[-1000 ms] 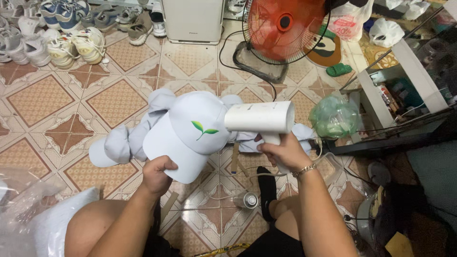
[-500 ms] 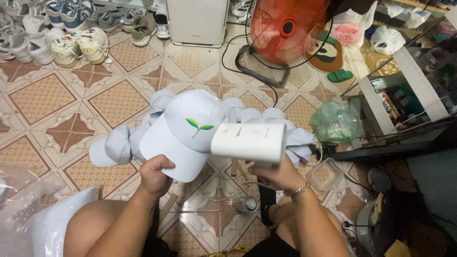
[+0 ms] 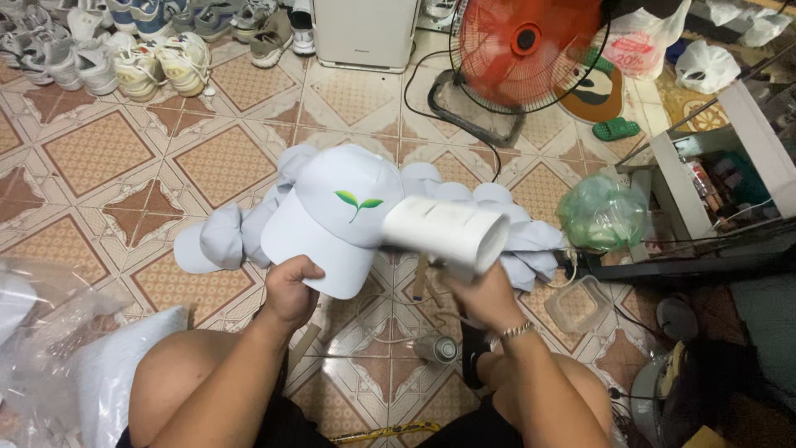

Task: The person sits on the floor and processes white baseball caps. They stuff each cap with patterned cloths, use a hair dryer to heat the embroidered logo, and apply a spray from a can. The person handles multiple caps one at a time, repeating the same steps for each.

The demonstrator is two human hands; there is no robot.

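**One cap in hand, a row still on the floor**

You hold a white cap [image 3: 336, 220] up over the tiled floor [image 3: 99, 153], your left hand [image 3: 290, 286] pinching the edge of its brim with fingers curled shut on it. Your right hand [image 3: 481, 294] grips the handle of a white handheld blower or steamer [image 3: 444, 232], fingers closed round it, its barrel lying sideways against the cap's right side, just beside the green leaf emblem [image 3: 358, 202]

As far as you can judge, this cap is mid-treatment: the tool is at it, and it has not been set down. Behind it a row of similar pale caps [image 3: 224, 236] lies on the tiles, reaching to both sides; whether those are done you cannot tell. Clear plastic bags [image 3: 46, 332] sit by your left knee

The cap looks clean and smooth, crown rounded and full, brim stiff and gently curved, emblem facing you
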